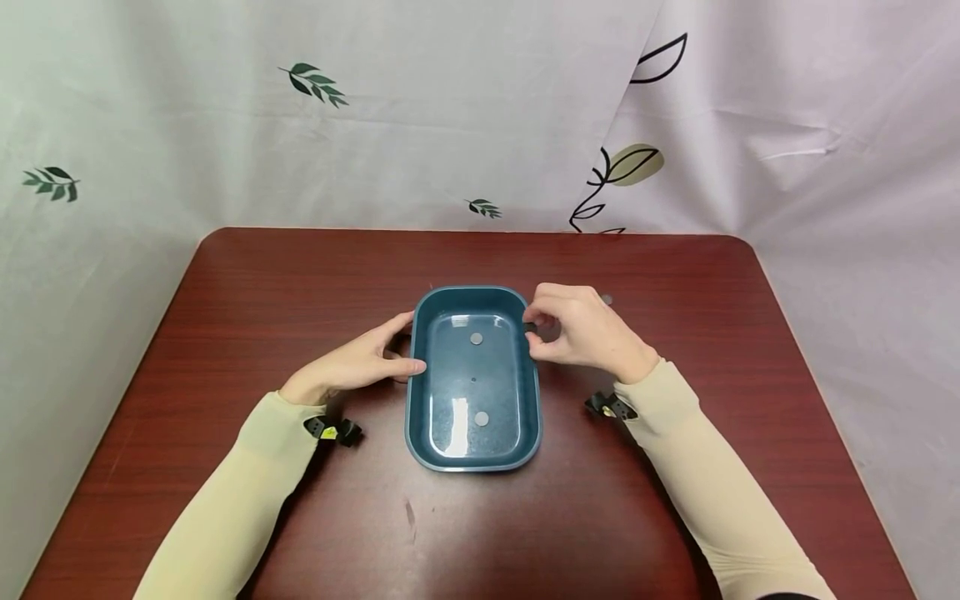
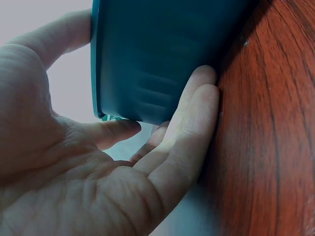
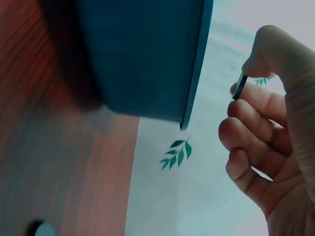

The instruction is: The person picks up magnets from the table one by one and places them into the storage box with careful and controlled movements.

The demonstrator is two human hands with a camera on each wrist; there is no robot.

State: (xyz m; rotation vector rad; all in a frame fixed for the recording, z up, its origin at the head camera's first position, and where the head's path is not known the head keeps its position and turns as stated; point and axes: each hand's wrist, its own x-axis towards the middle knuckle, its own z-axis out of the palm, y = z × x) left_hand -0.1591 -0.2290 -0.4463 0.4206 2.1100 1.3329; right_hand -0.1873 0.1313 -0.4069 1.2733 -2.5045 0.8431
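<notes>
A blue-green rectangular tray point(image 1: 473, 400) with rounded corners stands in front of me. My left hand point(image 1: 358, 363) holds its left side, thumb over the rim and fingers against the outer wall, low by the table in the left wrist view. At the right rim, my right hand point(image 1: 588, 332) pinches a small flat disc point(image 3: 239, 87) between thumb and fingertip; it looks dark at the edge. Two pale grey discs lie inside the tray, a far disc point(image 1: 476, 338) and a near disc point(image 1: 482, 419). Another grey disc point(image 1: 607, 299) lies on the table beyond my right hand.
The reddish-brown wooden table point(image 1: 300, 275) reaches back to a pale curtain point(image 1: 420, 117) with leaf prints. Black wrist devices, a left one point(image 1: 333, 430) and a right one point(image 1: 609, 407), sit at my sleeve cuffs.
</notes>
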